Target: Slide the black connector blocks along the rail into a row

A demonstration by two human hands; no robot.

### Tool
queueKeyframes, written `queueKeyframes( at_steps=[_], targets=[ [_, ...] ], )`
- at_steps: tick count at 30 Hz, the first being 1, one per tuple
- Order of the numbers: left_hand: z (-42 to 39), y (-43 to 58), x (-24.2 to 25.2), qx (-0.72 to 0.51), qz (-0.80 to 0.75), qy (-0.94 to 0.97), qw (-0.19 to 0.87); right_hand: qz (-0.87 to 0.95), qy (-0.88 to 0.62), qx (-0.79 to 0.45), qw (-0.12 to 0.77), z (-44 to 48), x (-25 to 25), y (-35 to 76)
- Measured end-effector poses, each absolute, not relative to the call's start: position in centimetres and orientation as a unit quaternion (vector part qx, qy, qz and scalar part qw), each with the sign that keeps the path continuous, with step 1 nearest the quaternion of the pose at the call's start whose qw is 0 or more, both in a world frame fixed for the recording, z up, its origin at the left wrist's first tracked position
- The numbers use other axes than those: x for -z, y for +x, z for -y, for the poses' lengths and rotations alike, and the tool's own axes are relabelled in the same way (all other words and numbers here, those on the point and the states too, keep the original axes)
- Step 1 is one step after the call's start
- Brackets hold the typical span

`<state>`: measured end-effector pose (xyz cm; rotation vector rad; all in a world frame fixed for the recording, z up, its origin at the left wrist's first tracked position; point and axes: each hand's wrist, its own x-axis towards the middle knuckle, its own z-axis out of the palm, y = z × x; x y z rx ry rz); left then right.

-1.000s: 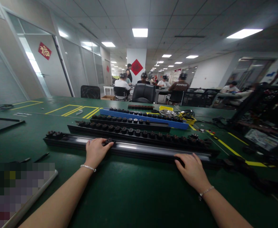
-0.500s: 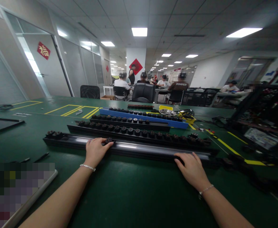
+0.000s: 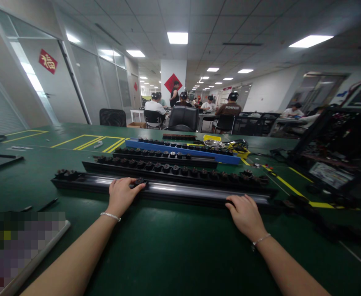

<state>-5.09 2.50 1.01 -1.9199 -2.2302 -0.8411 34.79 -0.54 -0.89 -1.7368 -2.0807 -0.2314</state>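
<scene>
Currently both hands rest on the long black rail with the shiny silver strip [image 3: 180, 190]. It lies crosswise on the green bench [image 3: 168, 250] and is the rail nearest the person.

Left hand [image 3: 121, 196]: palm down on the rail, left of its middle. Grip is loose with fingers stretched out, fingertips touching a small black knob [image 3: 139, 181] on the rail's top, not closed round anything.

Right hand [image 3: 244, 214]: palm down near the rail's right end. Grip is likewise slack, fingers laid over the rail's near edge, nothing held that I can see.

Thin silver bracelets [image 3: 110, 215] on both wrists.

- Rail's left end: cluster of black knobs [image 3: 65, 174].
- Just behind the rail: second black rail with a full row of knobs [image 3: 174, 169], then a shorter black rail [image 3: 164, 155], then a blue rail [image 3: 183, 149], both also carrying knobs.
- Well in front of the rail, to the left: grey tube [image 3: 35, 259] flat on the bench, beside the left forearm.
- Past the rail's right end: yellow tape lines [image 3: 291, 185].
- Far behind the rail: seated people [image 3: 228, 111] at desks.
</scene>
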Motion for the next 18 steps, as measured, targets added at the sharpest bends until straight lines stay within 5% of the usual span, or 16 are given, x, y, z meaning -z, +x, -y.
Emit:
queueKeyframes(
  at_steps=[18],
  targets=[
    [-2.34,-4.42,-0.9,0.272,0.718,-0.639,0.047,0.754,-0.609,0.103,0.225,0.7,0.72,34.99]
  ],
)
